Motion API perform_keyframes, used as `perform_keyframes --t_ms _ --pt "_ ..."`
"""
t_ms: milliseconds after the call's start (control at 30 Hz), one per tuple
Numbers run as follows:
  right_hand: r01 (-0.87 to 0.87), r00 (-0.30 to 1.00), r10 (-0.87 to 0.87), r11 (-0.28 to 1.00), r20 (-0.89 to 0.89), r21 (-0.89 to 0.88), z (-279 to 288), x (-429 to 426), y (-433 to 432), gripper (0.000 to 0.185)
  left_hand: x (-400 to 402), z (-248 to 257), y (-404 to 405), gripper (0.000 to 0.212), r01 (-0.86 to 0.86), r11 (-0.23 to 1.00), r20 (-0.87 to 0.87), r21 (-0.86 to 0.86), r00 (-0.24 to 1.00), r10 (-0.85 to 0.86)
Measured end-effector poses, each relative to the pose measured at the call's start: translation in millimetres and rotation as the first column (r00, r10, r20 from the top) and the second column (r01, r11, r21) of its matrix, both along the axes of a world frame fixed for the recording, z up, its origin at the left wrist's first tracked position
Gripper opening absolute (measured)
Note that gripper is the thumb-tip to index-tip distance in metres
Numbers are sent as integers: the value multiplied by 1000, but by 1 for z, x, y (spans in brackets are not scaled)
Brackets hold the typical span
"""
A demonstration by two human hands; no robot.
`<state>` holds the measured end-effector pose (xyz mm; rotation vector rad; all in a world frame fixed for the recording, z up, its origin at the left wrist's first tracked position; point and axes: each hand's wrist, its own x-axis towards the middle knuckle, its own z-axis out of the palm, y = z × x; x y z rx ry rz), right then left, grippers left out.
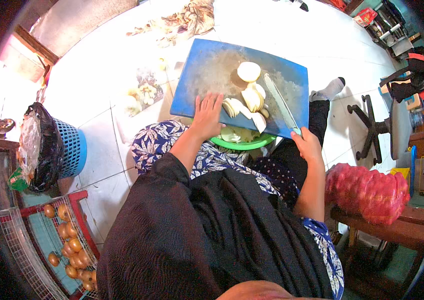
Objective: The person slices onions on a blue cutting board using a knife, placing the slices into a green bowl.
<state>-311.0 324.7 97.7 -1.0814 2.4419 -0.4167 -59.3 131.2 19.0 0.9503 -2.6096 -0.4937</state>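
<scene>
A blue cutting board (212,60) lies tilted over a green basin (234,145) holding pale onion pieces. My left hand (207,117) rests on the board's near left part, fingers spread, beside cut onion wedges (234,108). At the board's near right corner, my right hand (305,144) grips the handle of a knife (281,101), its blade lying flat on the board; the fingers also touch the board's edge. A peeled onion piece (249,71) sits near the board's far side, with more cut onion (253,98) just below it.
A blue basket (72,148) lined with a black bag stands left. Onions fill part of a wire rack (73,243) at lower left. A red mesh sack (367,191) sits right, near a chair base (373,129). A crumpled cloth (197,18) lies beyond the board; a socked foot (330,90) shows right.
</scene>
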Motion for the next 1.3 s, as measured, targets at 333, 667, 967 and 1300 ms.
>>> perform_keyframes --t_ms 333,667,967,1300 --pt "-428 891 397 896 221 115 11 76 -31 43 -16 89 -73 72 -121 984 -522 -128 852 37" --pt "-206 940 124 949 316 239 1 42 -30 45 -162 64 -88 52 422 871 473 -250 839 -270" --pt "-73 959 13 977 284 201 9 22 -23 42 -67 16 -127 58 -75 975 -140 208 984 106" --pt "-114 976 93 988 198 100 1 45 -30 47 -40 37 -32 44 -144 985 -132 94 979 156"
